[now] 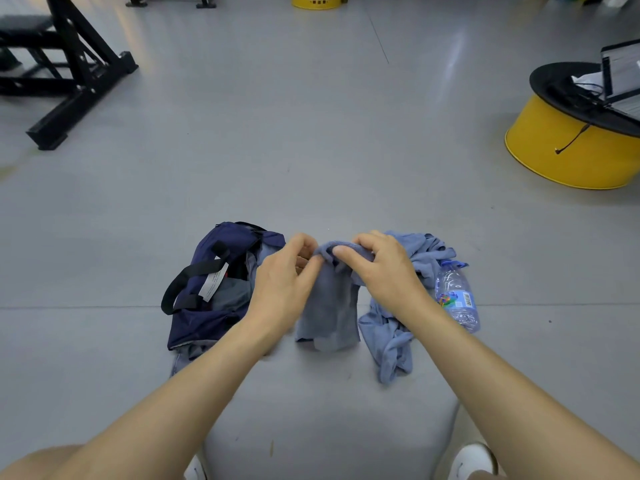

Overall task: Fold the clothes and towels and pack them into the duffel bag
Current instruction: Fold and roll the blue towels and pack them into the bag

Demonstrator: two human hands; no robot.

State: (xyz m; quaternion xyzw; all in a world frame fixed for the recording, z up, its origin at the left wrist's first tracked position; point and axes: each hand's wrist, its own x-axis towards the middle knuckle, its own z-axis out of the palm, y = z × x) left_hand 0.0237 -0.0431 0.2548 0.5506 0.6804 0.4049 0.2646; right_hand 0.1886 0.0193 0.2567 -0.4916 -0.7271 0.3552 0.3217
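A navy duffel bag (207,292) lies open on the grey floor, with grey cloth inside and black straps across it. Just to its right hangs a blue-grey towel (329,313), held up by its top edge. My left hand (284,282) pinches that edge at the left. My right hand (384,268) grips the same edge at the right, fingers curled over it. The towel's lower end hangs down to about floor level. A crumpled heap of the same blue cloth (398,334) lies on the floor behind and below my right wrist.
A clear plastic water bottle (457,296) lies beside the blue heap. A yellow drum with a black top (575,147) stands at the far right. A black exercise-bench frame (65,77) fills the far left. Another yellow tub (317,1) sits at the back. White shoes (472,460) show at the bottom.
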